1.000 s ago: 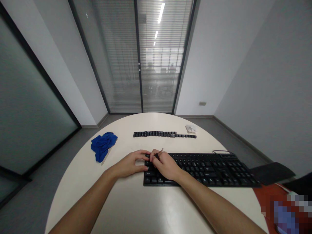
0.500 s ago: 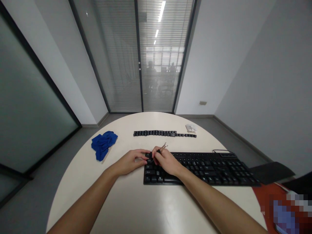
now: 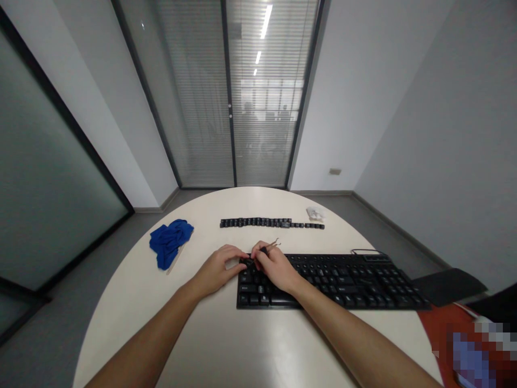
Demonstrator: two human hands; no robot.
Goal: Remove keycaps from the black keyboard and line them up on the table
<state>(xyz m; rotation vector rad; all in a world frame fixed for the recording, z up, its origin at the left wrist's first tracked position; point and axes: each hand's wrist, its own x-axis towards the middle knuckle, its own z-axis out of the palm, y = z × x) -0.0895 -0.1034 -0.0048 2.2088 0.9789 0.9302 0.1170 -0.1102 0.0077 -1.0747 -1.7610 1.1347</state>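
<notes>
A black keyboard (image 3: 339, 280) lies across the round white table (image 3: 210, 334). My right hand (image 3: 274, 267) rests on the keyboard's far left corner and grips a thin wire keycap puller (image 3: 273, 244) whose metal end sticks up past my fingers. My left hand (image 3: 216, 267) sits just left of the keyboard, its fingertips meeting the right hand at a black keycap (image 3: 245, 262) on that corner. A row of removed black keycaps (image 3: 270, 223) lies in a line farther back on the table.
A crumpled blue cloth (image 3: 168, 241) lies at the table's left. A small white wad (image 3: 315, 213) sits at the right end of the keycap row. A dark pad (image 3: 448, 285) and a red surface (image 3: 438, 328) are at the right. The keyboard cable (image 3: 365, 251) loops behind it.
The puller's tip has swung from pointing up-left to pointing right, and both hands have shifted slightly toward the keyboard's far left corner. The keyboard and keycap row have stayed put.
</notes>
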